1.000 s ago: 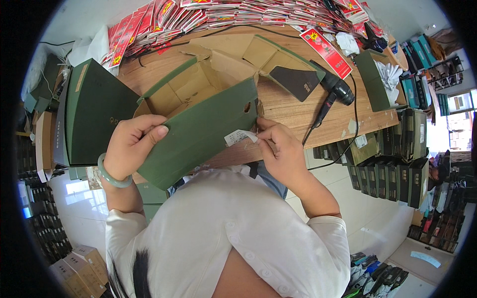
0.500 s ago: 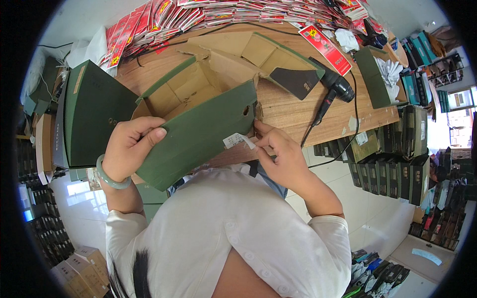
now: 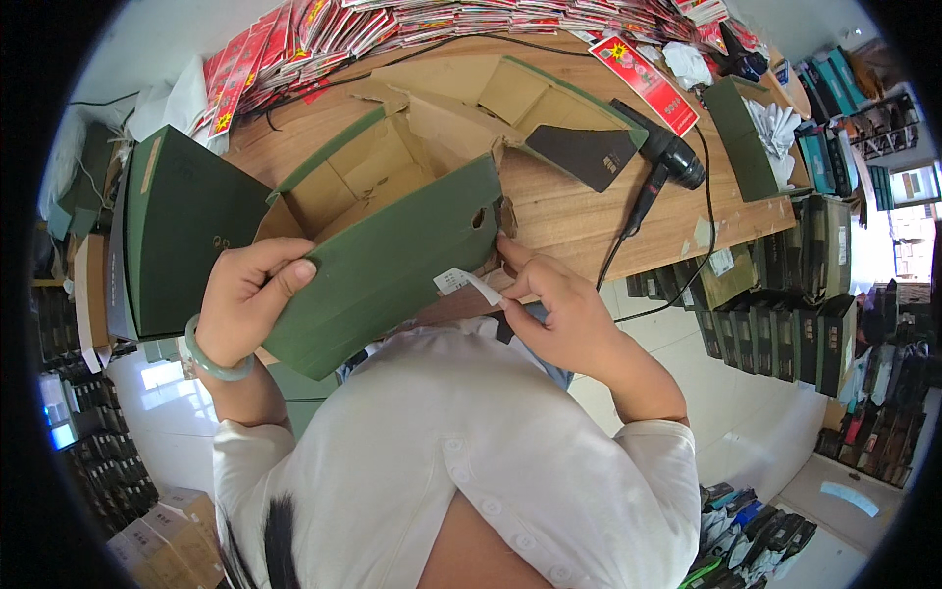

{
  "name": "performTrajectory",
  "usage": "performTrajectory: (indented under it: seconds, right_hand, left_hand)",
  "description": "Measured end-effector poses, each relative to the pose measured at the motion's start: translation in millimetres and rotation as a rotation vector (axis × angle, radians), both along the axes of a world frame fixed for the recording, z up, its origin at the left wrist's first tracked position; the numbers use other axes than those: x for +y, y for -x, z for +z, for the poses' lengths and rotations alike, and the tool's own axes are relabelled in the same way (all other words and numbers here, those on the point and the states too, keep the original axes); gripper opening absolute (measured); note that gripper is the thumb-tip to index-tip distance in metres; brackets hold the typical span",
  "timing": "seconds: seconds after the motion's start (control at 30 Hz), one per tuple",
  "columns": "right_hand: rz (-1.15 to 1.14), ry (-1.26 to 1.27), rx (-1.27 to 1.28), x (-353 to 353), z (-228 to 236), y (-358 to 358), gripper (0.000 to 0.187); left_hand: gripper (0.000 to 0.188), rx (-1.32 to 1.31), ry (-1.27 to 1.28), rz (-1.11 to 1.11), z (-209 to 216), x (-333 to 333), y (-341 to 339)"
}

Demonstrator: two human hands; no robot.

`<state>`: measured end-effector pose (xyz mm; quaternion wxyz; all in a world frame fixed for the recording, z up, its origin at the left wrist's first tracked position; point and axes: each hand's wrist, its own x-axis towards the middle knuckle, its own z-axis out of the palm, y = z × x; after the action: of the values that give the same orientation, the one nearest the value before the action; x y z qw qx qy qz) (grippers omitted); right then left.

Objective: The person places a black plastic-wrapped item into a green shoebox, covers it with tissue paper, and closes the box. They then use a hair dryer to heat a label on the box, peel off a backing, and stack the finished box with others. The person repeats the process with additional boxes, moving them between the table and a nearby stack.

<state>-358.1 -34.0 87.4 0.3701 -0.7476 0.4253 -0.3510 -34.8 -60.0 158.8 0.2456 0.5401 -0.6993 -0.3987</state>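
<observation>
On my left stands a dark green cardboard box; just right of it, my left hand grips the rim of an open green cardboard box with a tan inside, tilted at the near edge of a light wooden table; low on its outer wall, toward the right end, sits a small white paper label, its right end curled free; my right hand pinches that loose end between bent fingers and thumb; a sharp tug could, I judge, rip the thin paper and leave a scrap stuck; the ragged cardboard at that end might tear further under strain; if my left grip slackens, the box could swing; farther right lies a black plastic hair dryer.
</observation>
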Motion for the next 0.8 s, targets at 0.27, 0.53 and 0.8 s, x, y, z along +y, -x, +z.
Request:
performTrajectory:
  seconds: [0.27,0.53,0.8]
  right_hand:
    - [0.068,-0.006,-0.019,0.5,3.7,1.1,0.027]
    - [0.089,-0.083,-0.034,0.1,6.1,3.4,0.055]
    - [0.112,-0.168,0.009,-4.5,11.4,8.0,0.014]
  left_hand:
    - [0.020,0.029,-0.033,0.012,-3.5,2.1,-6.6]
    - [0.020,-0.006,-0.021,-0.037,1.5,-1.4,-3.7]
    - [0.020,0.004,-0.026,-0.029,1.5,-2.6,-2.5]
